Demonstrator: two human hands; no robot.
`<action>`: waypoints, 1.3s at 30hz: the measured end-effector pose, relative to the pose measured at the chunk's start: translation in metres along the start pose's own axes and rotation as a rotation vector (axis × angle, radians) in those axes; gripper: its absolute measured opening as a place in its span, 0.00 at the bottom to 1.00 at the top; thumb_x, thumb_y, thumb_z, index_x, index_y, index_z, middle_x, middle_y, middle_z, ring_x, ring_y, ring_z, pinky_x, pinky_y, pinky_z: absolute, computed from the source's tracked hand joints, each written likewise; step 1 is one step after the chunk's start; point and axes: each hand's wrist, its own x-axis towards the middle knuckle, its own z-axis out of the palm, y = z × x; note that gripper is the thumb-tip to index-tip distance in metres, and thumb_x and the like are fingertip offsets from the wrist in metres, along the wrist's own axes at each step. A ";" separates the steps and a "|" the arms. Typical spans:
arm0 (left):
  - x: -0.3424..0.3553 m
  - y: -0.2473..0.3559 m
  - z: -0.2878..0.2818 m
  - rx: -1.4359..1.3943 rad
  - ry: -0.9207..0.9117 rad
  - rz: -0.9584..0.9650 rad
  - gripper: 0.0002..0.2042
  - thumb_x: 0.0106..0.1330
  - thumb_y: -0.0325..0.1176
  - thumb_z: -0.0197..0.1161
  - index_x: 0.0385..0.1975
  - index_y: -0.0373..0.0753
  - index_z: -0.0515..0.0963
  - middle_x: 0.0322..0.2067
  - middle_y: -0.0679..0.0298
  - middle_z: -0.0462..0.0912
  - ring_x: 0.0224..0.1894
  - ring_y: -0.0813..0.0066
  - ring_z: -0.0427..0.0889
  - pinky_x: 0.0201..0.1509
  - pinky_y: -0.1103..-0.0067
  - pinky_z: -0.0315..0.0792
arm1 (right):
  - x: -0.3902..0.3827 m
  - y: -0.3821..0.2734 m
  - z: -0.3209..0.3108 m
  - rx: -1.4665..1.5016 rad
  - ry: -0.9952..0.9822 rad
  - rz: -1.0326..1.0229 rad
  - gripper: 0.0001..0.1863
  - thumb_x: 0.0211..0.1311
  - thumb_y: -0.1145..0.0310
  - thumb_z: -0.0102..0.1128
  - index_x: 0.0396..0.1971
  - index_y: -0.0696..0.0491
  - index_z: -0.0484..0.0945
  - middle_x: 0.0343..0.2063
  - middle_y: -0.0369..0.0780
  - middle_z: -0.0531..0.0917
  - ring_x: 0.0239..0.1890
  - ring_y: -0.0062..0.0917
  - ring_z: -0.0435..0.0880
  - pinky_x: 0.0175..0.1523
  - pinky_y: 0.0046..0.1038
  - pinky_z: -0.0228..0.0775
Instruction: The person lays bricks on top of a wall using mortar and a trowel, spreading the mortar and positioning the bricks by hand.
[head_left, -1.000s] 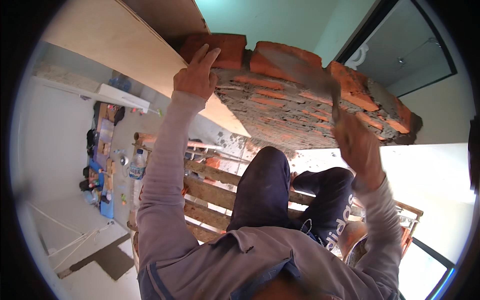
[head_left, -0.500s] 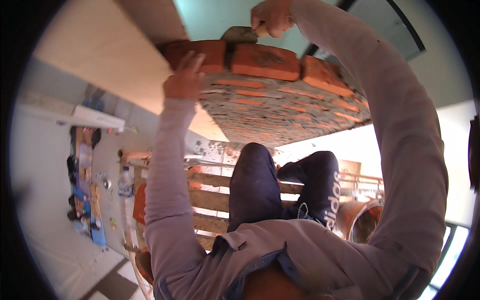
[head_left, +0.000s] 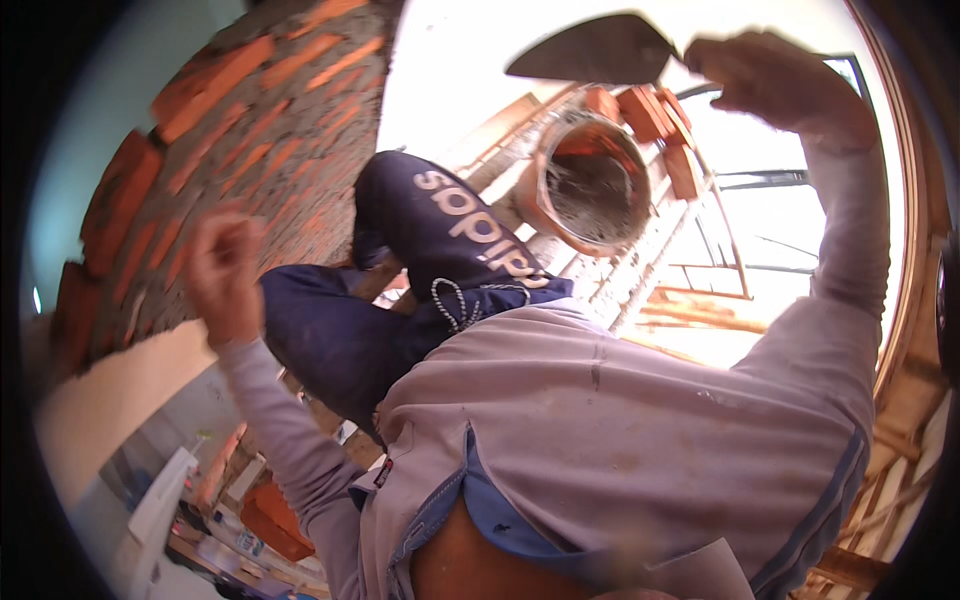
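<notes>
Shifted since the frame half a second earlier: trowel and right hand, from the wall top to the bucket side; left hand, off the end brick; view, swung rightward.

Item: trowel [head_left: 600, 50], pointed metal blade, held out past the bucket's rim, tip leftward; whether it bore mortar could not be told against the glare.
Item: right hand [head_left: 782, 88], closed round the trowel's handle end.
Item: left hand [head_left: 222, 262], blurred, before the wall face, nothing visible in it; finger spread and any contact could not be told.
Item: bucket [head_left: 537, 190], round, mortar-smeared, with grey mortar [head_left: 600, 195] inside, standing to the right of the knees.
Item: brick wall [head_left: 245, 165], orange bricks in rough grey joints, at left.
Item: loose bricks [head_left: 645, 113], stacked just beyond the bucket.

Handling note, by judgement: a firm grip with a loose wrist suited scooping; the blade was best slid in edge-first and lifted level, with modest loads to limit spills.
</notes>
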 end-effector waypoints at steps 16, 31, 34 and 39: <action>-0.038 0.012 0.288 -0.194 -0.693 -0.467 0.27 0.66 0.39 0.65 0.57 0.24 0.68 0.33 0.64 0.79 0.28 0.83 0.79 0.31 0.87 0.78 | 0.017 0.043 0.291 -0.178 -0.421 -0.609 0.09 0.54 0.73 0.52 0.23 0.58 0.82 0.27 0.47 0.84 0.34 0.37 0.85 0.40 0.35 0.78; -0.058 0.025 0.311 -0.132 -0.636 -0.301 0.30 0.56 0.35 0.74 0.57 0.29 0.73 0.29 0.60 0.86 0.29 0.78 0.84 0.33 0.82 0.79 | -0.053 -0.017 0.257 1.184 -0.374 0.253 0.12 0.65 0.63 0.54 0.32 0.58 0.71 0.17 0.36 0.74 0.14 0.20 0.75 0.15 0.25 0.68; -0.049 0.019 0.303 -0.093 -0.619 -0.376 0.29 0.58 0.32 0.71 0.58 0.28 0.71 0.32 0.58 0.86 0.31 0.74 0.85 0.35 0.81 0.81 | -0.078 -0.010 0.299 1.524 -0.230 0.239 0.16 0.64 0.62 0.60 0.43 0.59 0.73 0.17 0.33 0.72 0.13 0.16 0.73 0.16 0.21 0.66; -0.041 0.004 0.243 -0.085 -0.588 -0.409 0.30 0.60 0.33 0.70 0.62 0.35 0.69 0.35 0.61 0.87 0.34 0.81 0.83 0.40 0.82 0.78 | -0.074 -0.011 0.279 1.531 -0.080 0.185 0.25 0.60 0.65 0.65 0.53 0.61 0.70 0.19 0.33 0.73 0.16 0.14 0.72 0.18 0.19 0.64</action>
